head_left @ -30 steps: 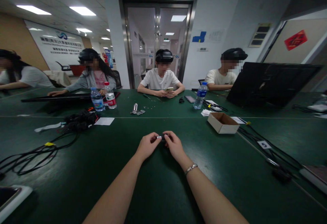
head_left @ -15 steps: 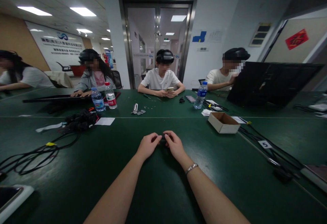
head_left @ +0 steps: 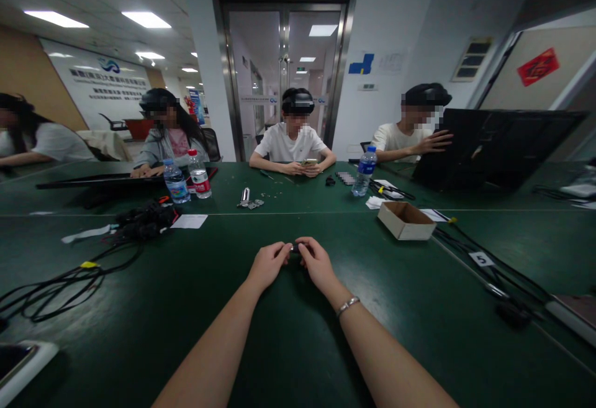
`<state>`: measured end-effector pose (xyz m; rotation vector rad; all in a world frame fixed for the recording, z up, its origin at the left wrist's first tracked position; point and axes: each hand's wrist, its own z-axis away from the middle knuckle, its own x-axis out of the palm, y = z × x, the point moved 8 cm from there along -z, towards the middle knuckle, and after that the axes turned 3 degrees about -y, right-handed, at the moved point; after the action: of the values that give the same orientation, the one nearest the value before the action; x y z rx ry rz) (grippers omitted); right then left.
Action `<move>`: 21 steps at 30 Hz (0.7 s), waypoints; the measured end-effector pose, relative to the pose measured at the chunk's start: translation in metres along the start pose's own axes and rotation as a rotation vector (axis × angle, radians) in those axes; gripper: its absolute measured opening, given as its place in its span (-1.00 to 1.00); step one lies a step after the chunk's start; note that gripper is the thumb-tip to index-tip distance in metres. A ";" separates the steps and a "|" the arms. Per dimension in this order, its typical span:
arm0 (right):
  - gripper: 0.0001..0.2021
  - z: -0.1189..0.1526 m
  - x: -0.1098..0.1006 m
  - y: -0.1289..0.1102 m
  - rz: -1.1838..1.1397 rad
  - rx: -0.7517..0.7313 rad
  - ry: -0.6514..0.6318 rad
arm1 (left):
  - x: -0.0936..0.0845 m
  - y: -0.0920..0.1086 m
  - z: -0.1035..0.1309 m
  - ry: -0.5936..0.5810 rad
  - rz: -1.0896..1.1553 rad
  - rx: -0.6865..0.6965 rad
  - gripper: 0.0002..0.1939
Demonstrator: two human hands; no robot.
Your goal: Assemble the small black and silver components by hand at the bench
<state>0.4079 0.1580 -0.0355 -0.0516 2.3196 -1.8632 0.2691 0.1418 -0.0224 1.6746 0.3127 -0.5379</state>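
Note:
Over the middle of the green table (head_left: 298, 346), my left hand (head_left: 269, 265) and my right hand (head_left: 318, 264) meet at the fingertips. Between them is a small dark object (head_left: 295, 248) with a bright, silvery bit at its left end. My left thumb and fingers pinch that left end; those of my right hand close around the dark right part. Most of the object is covered by fingers, and its kind cannot be made out. A silver bracelet (head_left: 348, 306) circles my right wrist.
An open cardboard box (head_left: 410, 229) stands to the right, near cables (head_left: 465, 253). At left lie coiled black cables (head_left: 65, 287) and a white-edged device (head_left: 32, 364). Water bottles (head_left: 176, 183) stand farther back. Several people (head_left: 293, 141) sit across the table.
A silvery bit now shows between my fingertips, where only dark showed before. My hands have barely moved. The person at right has moved a hand onto the black monitor.

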 end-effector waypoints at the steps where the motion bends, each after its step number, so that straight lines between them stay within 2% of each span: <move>1: -0.75 0.000 0.000 0.000 -0.002 0.000 -0.001 | 0.000 0.000 0.000 0.000 0.001 0.000 -0.48; 6: -0.76 0.000 0.001 0.001 -0.005 0.000 -0.007 | -0.001 0.000 0.000 0.008 -0.003 0.010 -0.47; 14: -0.77 0.002 0.003 -0.004 0.015 -0.016 -0.041 | 0.000 -0.005 0.001 0.003 0.014 -0.058 -0.40; 21: -0.75 0.004 0.005 -0.015 0.052 -0.057 -0.084 | -0.004 -0.012 -0.004 0.058 -0.042 -0.069 -0.36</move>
<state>0.4020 0.1502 -0.0226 -0.0748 2.2955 -1.7361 0.2604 0.1487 -0.0297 1.6215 0.4050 -0.5045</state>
